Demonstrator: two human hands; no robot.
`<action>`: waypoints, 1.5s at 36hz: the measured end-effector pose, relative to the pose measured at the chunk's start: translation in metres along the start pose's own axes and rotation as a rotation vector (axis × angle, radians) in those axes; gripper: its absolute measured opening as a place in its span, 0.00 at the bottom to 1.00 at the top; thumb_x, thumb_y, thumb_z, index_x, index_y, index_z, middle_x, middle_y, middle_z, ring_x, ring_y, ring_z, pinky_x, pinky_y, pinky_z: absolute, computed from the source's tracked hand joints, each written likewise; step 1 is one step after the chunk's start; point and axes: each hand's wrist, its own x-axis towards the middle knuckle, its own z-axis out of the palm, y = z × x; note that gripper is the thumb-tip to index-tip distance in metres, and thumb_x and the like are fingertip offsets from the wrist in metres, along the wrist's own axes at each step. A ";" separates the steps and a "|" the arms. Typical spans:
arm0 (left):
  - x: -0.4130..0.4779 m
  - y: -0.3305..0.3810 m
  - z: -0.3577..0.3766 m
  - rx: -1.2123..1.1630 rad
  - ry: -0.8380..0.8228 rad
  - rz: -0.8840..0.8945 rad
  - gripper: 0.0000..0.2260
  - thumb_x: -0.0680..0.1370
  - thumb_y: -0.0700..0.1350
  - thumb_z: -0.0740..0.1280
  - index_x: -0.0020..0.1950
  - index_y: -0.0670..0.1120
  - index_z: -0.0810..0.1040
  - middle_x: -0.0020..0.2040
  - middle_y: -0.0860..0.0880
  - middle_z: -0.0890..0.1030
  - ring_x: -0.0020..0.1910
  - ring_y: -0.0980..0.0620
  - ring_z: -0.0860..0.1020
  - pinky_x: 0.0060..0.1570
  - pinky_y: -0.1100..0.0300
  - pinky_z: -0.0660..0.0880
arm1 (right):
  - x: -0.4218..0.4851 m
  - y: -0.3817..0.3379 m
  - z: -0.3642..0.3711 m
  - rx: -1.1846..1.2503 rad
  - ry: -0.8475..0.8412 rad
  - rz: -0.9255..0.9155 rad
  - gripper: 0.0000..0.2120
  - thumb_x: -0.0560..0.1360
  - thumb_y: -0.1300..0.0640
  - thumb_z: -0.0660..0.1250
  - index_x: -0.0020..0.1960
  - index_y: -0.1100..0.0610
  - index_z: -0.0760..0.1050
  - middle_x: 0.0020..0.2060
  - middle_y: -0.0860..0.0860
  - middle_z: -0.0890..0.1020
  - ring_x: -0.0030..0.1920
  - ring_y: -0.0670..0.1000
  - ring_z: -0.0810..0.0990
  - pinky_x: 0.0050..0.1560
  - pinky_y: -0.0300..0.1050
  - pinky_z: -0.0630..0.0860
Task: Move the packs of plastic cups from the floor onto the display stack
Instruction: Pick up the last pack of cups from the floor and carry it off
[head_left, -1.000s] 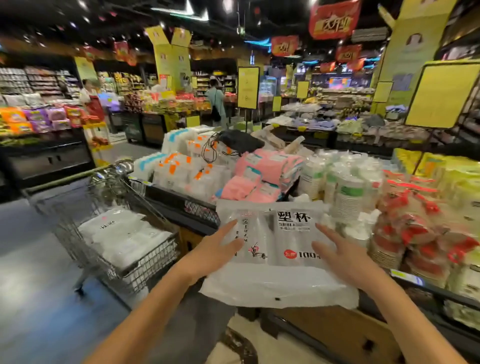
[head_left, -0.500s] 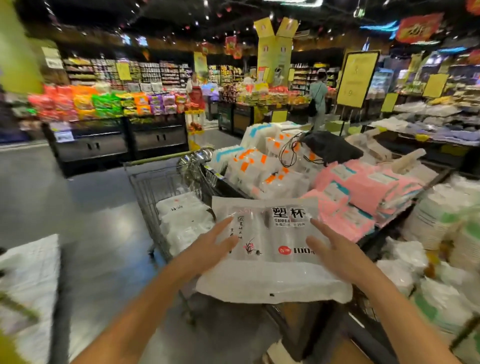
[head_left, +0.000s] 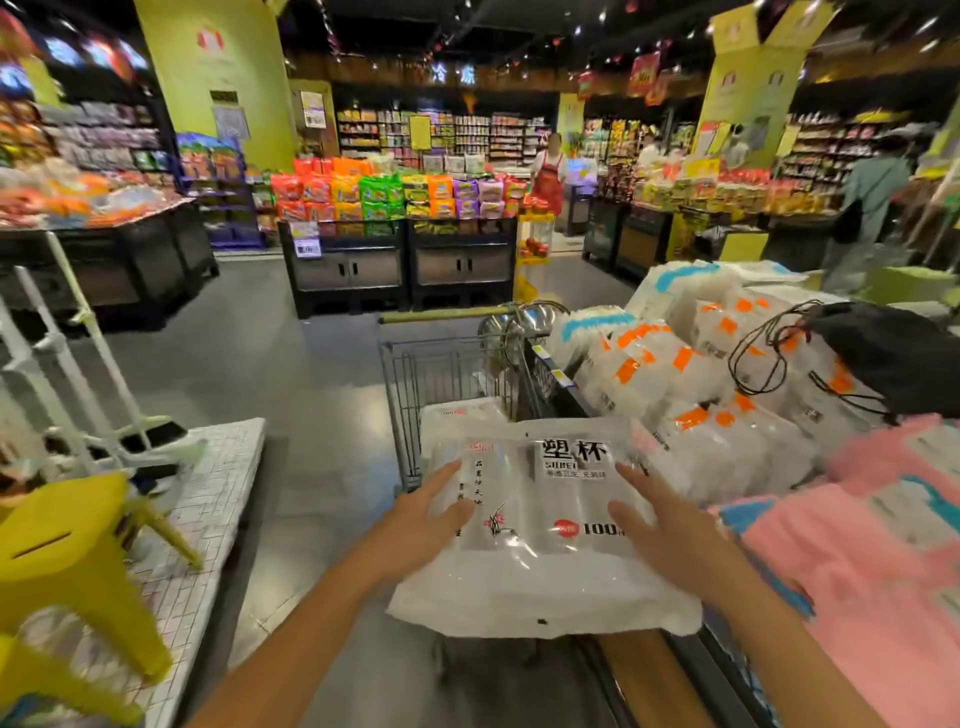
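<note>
A supermarket hall with a glossy grey floor (head_left: 291, 364) was shown, with shelves of bright snack bags (head_left: 395, 192) lined up far beyond the hands. A person in a red apron (head_left: 548, 176) could be made out among them.

One pack of plastic cups (head_left: 540, 561), clear with black printed characters, was held in the air between the two hands, level and flat side up. The left hand (head_left: 421, 525) was laid against its left edge and the right hand (head_left: 670, 535) against its right edge. The visible fingers of both were kept straight and slightly spread over the wrapping. What lay under the pack could not be told.

Directly beyond the held pack a wire shopping cart (head_left: 441, 364) was parked, and more white packs (head_left: 457, 415) were seen inside it. To the right of the right hand, and a little further forward, the display stack (head_left: 675, 384) of clear packs with orange labels was piled. A black bag (head_left: 898, 353) with cords was rested on top of it. Pink packs (head_left: 872, 545) were heaped just beside the right forearm.

Well to the left of the left hand a yellow stool (head_left: 67, 545) was tipped over a white tiled platform (head_left: 208, 519).
</note>
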 end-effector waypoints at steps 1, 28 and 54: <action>0.014 -0.004 -0.006 0.000 0.013 -0.005 0.29 0.74 0.67 0.64 0.73 0.72 0.59 0.76 0.55 0.65 0.67 0.54 0.73 0.67 0.52 0.72 | 0.017 -0.004 0.004 -0.005 -0.008 -0.004 0.27 0.81 0.41 0.58 0.78 0.38 0.54 0.72 0.50 0.72 0.67 0.54 0.74 0.62 0.47 0.69; 0.327 -0.113 -0.038 0.092 0.145 -0.210 0.28 0.77 0.66 0.61 0.74 0.74 0.54 0.74 0.52 0.66 0.72 0.51 0.66 0.67 0.58 0.61 | 0.400 0.046 0.153 0.002 -0.140 -0.067 0.28 0.79 0.36 0.55 0.75 0.29 0.46 0.45 0.47 0.75 0.47 0.48 0.78 0.55 0.50 0.77; 0.386 -0.232 0.061 0.163 -0.056 -0.530 0.31 0.80 0.63 0.58 0.75 0.73 0.41 0.80 0.57 0.50 0.79 0.55 0.45 0.75 0.45 0.51 | 0.443 0.158 0.295 -0.105 -0.422 0.049 0.31 0.81 0.38 0.52 0.77 0.32 0.37 0.65 0.50 0.70 0.60 0.48 0.72 0.58 0.43 0.74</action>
